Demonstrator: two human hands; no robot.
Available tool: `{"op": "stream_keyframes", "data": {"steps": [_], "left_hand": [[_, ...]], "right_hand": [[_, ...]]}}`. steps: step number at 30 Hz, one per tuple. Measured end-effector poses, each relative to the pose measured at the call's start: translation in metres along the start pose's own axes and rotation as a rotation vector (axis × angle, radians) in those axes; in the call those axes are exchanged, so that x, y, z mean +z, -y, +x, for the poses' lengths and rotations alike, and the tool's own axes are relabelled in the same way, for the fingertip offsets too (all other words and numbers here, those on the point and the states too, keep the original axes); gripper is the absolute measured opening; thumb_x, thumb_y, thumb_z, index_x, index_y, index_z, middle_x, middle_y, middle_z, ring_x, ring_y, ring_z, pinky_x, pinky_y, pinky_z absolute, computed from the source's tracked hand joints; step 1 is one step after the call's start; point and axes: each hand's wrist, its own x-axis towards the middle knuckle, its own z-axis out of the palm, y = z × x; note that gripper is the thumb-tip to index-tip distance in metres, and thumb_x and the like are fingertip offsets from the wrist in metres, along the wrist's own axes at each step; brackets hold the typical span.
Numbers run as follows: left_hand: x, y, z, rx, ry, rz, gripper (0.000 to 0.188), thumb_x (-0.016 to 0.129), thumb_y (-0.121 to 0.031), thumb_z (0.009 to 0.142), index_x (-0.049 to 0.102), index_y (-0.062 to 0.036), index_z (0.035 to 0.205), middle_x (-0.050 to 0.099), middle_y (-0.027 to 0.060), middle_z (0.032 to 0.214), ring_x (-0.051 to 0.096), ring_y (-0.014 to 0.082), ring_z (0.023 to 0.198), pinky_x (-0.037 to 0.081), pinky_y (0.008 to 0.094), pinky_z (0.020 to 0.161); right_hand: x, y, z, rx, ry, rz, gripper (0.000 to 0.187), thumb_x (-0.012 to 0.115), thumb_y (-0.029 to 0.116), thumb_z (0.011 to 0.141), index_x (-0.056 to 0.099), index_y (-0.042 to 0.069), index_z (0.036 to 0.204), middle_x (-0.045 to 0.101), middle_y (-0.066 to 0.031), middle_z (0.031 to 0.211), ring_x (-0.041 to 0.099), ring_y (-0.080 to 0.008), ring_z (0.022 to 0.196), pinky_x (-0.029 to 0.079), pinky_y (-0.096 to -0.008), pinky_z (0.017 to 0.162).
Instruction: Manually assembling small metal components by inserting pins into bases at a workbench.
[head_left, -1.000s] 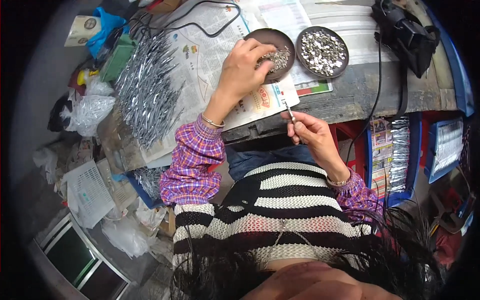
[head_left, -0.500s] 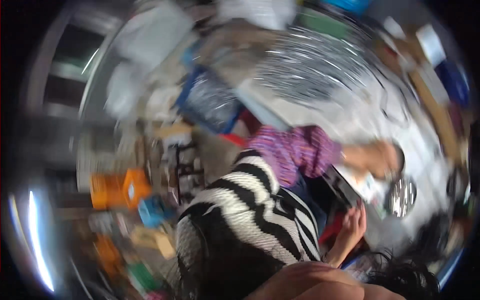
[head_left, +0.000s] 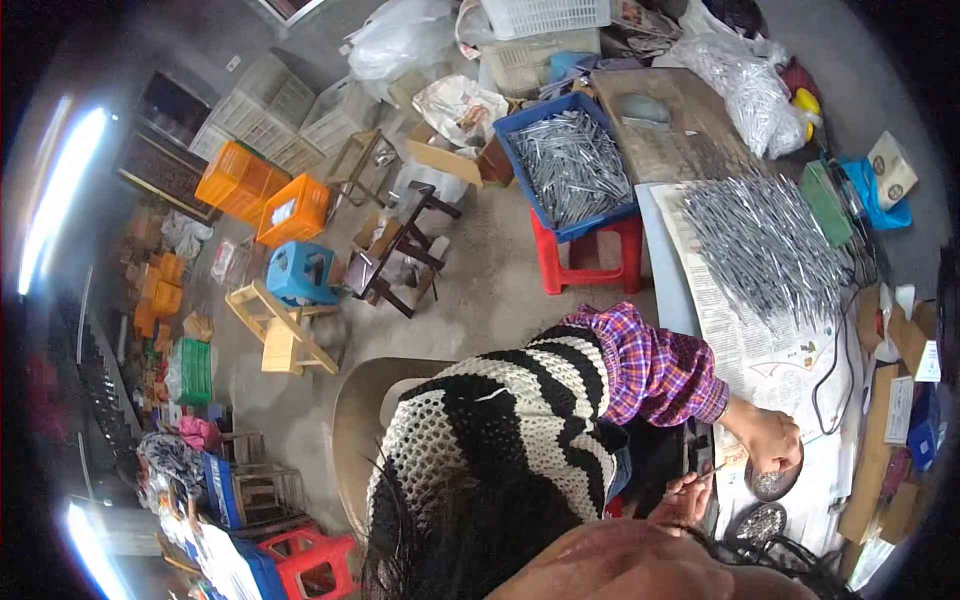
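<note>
My left hand (head_left: 766, 440), in a purple plaid sleeve, reaches down over a small round dish (head_left: 782, 484) of tiny shiny pieces. Its fingers are bent together at the dish; whatever they pinch is hidden. Closer to me, my right hand (head_left: 690, 498) is closed on a thin metal rod (head_left: 712, 469) that slants up from the fingers. Beside it sits a second dish (head_left: 757, 524) with similar small bright pieces. Farther up the newspaper-covered table lies a wide pile of thin metal rods (head_left: 765, 245).
A blue crate (head_left: 518, 170) full of rods stands on a red stool (head_left: 590, 270) beyond the table. Cardboard boxes (head_left: 870, 450) and a black cable (head_left: 822, 395) line the table's right side. Orange crates (head_left: 240, 180), a blue stool (head_left: 300, 272) and wooden stools fill the left floor.
The view has swung round and is sharp now. My left hand is now over a dish. My right hand, its fingers extended before, is now closed on a rod.
</note>
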Motion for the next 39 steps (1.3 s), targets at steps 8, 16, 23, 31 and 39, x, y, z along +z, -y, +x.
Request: {"op": "stream_keyframes", "data": {"steps": [8,16,23,31,39], "left_hand": [[-0.027,-0.018,-0.014,0.022,-0.057,0.033,0.002,0.056,-0.009,0.06,0.059,-0.0082,0.061,0.06,0.0085,0.059,0.06,0.027,0.058,0.047,0.0378,0.054],[-0.034,-0.033,-0.023,0.08,-0.073,-0.002,0.006,0.055,-0.003,0.06,0.059,-0.0055,0.064,0.06,0.0101,0.061,0.059,0.0279,0.058,0.046,0.0378,0.054],[-0.025,-0.024,-0.023,0.109,-0.118,0.021,0.015,0.056,-0.004,0.058,0.066,-0.0054,0.07,0.065,0.0096,0.067,0.062,0.0252,0.062,0.049,0.0342,0.059],[-0.017,0.015,-0.02,0.061,-0.141,0.049,0.016,0.056,0.003,0.055,0.067,-0.0019,0.066,0.065,0.0109,0.063,0.063,0.0231,0.057,0.05,0.031,0.057],[-0.003,0.046,0.004,0.074,-0.166,0.147,0.005,0.064,-0.004,0.061,0.065,-0.0095,0.06,0.057,0.0034,0.069,0.053,0.0215,0.076,0.043,0.0323,0.076]], "right_hand": [[0.038,0.041,-0.019,0.035,0.294,0.51,0.038,0.052,0.011,0.091,0.044,-0.002,0.126,0.057,-0.0058,0.095,0.053,-0.01,0.076,0.045,-0.0192,0.062],[0.056,0.052,-0.046,0.01,0.215,0.455,0.038,0.055,0.014,0.09,0.046,0.002,0.125,0.057,-0.0044,0.087,0.05,-0.0091,0.068,0.041,-0.0178,0.059],[0.046,0.051,-0.044,0.02,0.211,0.49,0.037,0.057,0.013,0.089,0.05,0.001,0.123,0.059,-0.0036,0.085,0.053,-0.0085,0.074,0.043,-0.0186,0.06],[0.031,0.028,-0.016,-0.013,0.21,0.531,0.037,0.056,0.011,0.089,0.048,-0.001,0.123,0.058,-0.0049,0.088,0.054,-0.0087,0.076,0.044,-0.0188,0.06],[0.031,0.024,-0.011,-0.011,0.053,0.499,0.035,0.055,0.01,0.089,0.049,-0.002,0.122,0.058,-0.005,0.086,0.051,-0.0086,0.07,0.042,-0.0189,0.058]]}}
